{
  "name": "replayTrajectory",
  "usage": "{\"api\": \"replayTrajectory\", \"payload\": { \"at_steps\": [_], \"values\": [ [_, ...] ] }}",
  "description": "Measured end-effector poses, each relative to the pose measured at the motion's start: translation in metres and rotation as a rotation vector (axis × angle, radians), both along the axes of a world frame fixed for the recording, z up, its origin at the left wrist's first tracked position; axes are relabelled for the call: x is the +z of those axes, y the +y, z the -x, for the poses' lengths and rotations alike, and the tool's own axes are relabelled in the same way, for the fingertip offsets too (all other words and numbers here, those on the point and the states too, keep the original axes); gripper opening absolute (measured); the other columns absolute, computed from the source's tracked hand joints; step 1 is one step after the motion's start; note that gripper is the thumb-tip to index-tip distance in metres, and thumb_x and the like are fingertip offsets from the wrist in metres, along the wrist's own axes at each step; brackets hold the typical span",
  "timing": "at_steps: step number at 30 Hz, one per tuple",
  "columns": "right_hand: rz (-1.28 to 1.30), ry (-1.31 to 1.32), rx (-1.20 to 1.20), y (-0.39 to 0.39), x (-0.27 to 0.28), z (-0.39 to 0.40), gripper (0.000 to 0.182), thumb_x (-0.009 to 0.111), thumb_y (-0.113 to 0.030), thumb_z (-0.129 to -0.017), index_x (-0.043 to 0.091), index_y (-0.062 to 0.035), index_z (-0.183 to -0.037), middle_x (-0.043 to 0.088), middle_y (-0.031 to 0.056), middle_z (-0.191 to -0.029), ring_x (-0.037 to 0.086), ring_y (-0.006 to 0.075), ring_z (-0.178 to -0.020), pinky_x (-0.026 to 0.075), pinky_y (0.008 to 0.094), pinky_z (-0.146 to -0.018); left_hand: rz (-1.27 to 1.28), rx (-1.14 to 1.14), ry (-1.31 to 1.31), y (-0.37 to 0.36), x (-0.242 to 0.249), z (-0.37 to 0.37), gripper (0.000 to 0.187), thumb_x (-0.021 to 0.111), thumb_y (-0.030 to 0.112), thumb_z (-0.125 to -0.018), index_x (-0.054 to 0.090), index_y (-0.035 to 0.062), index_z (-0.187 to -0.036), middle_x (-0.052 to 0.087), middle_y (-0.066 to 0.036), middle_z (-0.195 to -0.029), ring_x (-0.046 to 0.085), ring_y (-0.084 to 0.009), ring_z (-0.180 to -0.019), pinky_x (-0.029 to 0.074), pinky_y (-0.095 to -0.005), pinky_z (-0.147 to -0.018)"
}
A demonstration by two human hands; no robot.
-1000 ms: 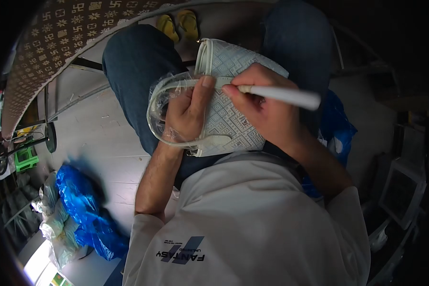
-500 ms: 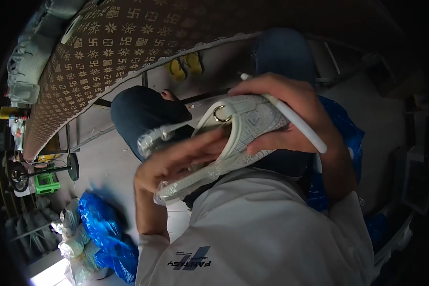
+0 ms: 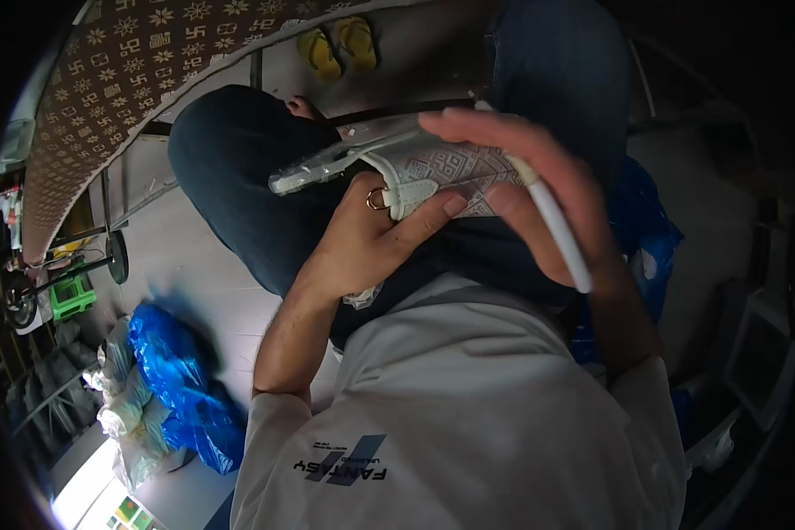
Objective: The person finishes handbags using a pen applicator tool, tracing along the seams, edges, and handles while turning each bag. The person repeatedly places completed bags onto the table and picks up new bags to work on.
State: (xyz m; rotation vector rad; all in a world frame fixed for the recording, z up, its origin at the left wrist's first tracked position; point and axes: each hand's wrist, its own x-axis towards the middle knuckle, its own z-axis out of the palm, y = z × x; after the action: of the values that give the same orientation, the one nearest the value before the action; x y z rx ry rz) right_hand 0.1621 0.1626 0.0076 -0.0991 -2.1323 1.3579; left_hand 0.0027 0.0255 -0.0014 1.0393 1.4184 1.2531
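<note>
A small handbag (image 3: 455, 171) with a grey-white geometric pattern and pale trim is held above my lap. My left hand (image 3: 358, 234) grips it at its open end, fingers inside and thumb pressed on the patterned face. Beside those fingers sits a gold-coloured ring (image 3: 377, 199). A strap wrapped in clear plastic (image 3: 305, 175) sticks out past the bag's far side. My right hand (image 3: 552, 190), blurred, is at the other end of the bag, fingers stretched over it. Across that hand lies a white pen-like stick (image 3: 556, 225), held at the base of the fingers.
Below are my jeans-clad knees (image 3: 225, 177). Yellow flip-flops (image 3: 337, 49) lie on the floor ahead, by a brown patterned cloth (image 3: 106, 88). Blue plastic bags (image 3: 181, 384) stand at left, another blue bag (image 3: 636, 212) at right. A green stool (image 3: 71, 298) is far left.
The bag has turned, its open end now facing my left hand. My left fingers have gone inside, with the thumb outside. My right hand has loosened from the bag, keeping the white stick.
</note>
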Motion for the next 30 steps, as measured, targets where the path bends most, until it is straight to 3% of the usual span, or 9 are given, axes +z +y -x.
{"api": "replayTrajectory", "payload": {
  "at_steps": [1, 3, 6, 12, 19, 25, 27, 28, 30],
  "values": [
    [0.278, 0.035, 0.010, -0.001, 0.004, 0.001, 0.054, 0.059, -0.034, -0.101, 0.049, -0.0008, -0.141, 0.062, 0.0188, -0.133, 0.063, 0.0240, -0.108, 0.049, 0.0379, -0.096, 0.035, -0.002, -0.055, 0.001, -0.001, 0.003, 0.030, 0.071, 0.008, -0.094, 0.062, -0.0020, -0.121, 0.070, -0.008, -0.110, 0.065, -0.0140, -0.102, 0.053, -0.0302, -0.091],
    [0.260, 0.020, -0.020, 0.004, 0.012, 0.004, 0.047, 0.046, -0.032, -0.106, 0.054, 0.0035, -0.135, 0.065, 0.0198, -0.125, 0.064, 0.0185, -0.103, 0.052, 0.0316, -0.088, -0.002, -0.024, -0.081, 0.003, -0.002, 0.009, 0.030, 0.071, 0.005, -0.092, 0.062, -0.0019, -0.121, 0.070, -0.009, -0.111, 0.066, -0.0146, -0.101, 0.054, -0.0305, -0.090],
    [0.208, 0.085, 0.137, 0.010, 0.009, 0.018, 0.029, 0.053, -0.016, -0.104, 0.066, 0.0075, -0.114, 0.066, 0.0111, -0.092, 0.065, 0.0081, -0.077, 0.051, 0.0190, -0.064, -0.035, -0.056, -0.117, 0.002, -0.005, 0.009, 0.031, 0.072, 0.003, -0.091, 0.061, -0.0018, -0.120, 0.070, -0.010, -0.110, 0.068, -0.0154, -0.099, 0.056, -0.0303, -0.087],
    [0.480, -0.122, 0.063, -0.001, 0.016, 0.029, 0.012, 0.066, -0.003, -0.095, 0.061, 0.0034, -0.104, 0.065, 0.0070, -0.080, 0.064, 0.0056, -0.067, 0.052, 0.0170, -0.056, -0.066, -0.003, -0.066, 0.003, -0.004, 0.005, 0.023, 0.071, 0.007, -0.092, 0.065, -0.0001, -0.113, 0.072, -0.007, -0.100, 0.068, -0.0139, -0.092, 0.056, -0.0284, -0.081],
    [0.512, -0.210, 0.052, -0.003, 0.016, 0.028, 0.012, 0.067, -0.006, -0.096, 0.059, 0.0011, -0.100, 0.065, 0.0050, -0.078, 0.062, 0.0051, -0.065, 0.050, 0.0176, -0.057, -0.172, 0.029, -0.005, 0.003, -0.013, 0.004, 0.014, 0.070, 0.013, -0.094, 0.071, 0.0028, -0.104, 0.072, -0.006, -0.086, 0.066, -0.0132, -0.076, 0.053, -0.0276, -0.069],
    [0.456, -0.198, 0.027, -0.001, 0.011, 0.032, 0.015, 0.072, -0.007, -0.092, 0.061, -0.0004, -0.099, 0.065, 0.0043, -0.078, 0.062, 0.0058, -0.067, 0.049, 0.0197, -0.057, -0.113, 0.006, 0.085, 0.006, -0.016, 0.006, 0.013, 0.071, 0.016, -0.094, 0.073, 0.0030, -0.097, 0.067, -0.006, -0.072, 0.060, -0.0128, -0.062, 0.047, -0.0289, -0.058],
    [-0.291, 0.046, -0.144, -0.007, 0.004, 0.034, 0.016, 0.076, -0.004, -0.088, 0.063, -0.0012, -0.096, 0.064, 0.0030, -0.078, 0.061, 0.0074, -0.066, 0.048, 0.0229, -0.057, -0.059, -0.025, 0.154, 0.001, -0.025, 0.012, 0.013, 0.071, 0.016, -0.094, 0.073, 0.0030, -0.096, 0.067, -0.006, -0.072, 0.060, -0.0130, -0.063, 0.048, -0.0290, -0.058],
    [-0.440, 0.184, -0.193, -0.014, -0.002, 0.037, 0.016, 0.077, -0.001, -0.085, 0.063, -0.0015, -0.092, 0.063, 0.0016, -0.076, 0.059, 0.0087, -0.065, 0.047, 0.0254, -0.056, -0.010, -0.053, 0.224, 0.000, -0.027, 0.015, 0.013, 0.071, 0.016, -0.094, 0.073, 0.0031, -0.096, 0.068, -0.006, -0.073, 0.061, -0.0133, -0.063, 0.048, -0.0290, -0.059],
    [-0.262, 0.064, -0.183, -0.013, -0.001, 0.035, 0.014, 0.075, -0.001, -0.087, 0.062, -0.0015, -0.092, 0.063, 0.0016, -0.074, 0.058, 0.0077, -0.063, 0.046, 0.0241, -0.055, -0.069, -0.031, 0.209, 0.003, -0.022, 0.011, 0.015, 0.072, 0.017, -0.093, 0.072, 0.0016, -0.094, 0.066, -0.006, -0.071, 0.060, -0.0127, -0.062, 0.048, -0.0288, -0.058]
  ]
}}
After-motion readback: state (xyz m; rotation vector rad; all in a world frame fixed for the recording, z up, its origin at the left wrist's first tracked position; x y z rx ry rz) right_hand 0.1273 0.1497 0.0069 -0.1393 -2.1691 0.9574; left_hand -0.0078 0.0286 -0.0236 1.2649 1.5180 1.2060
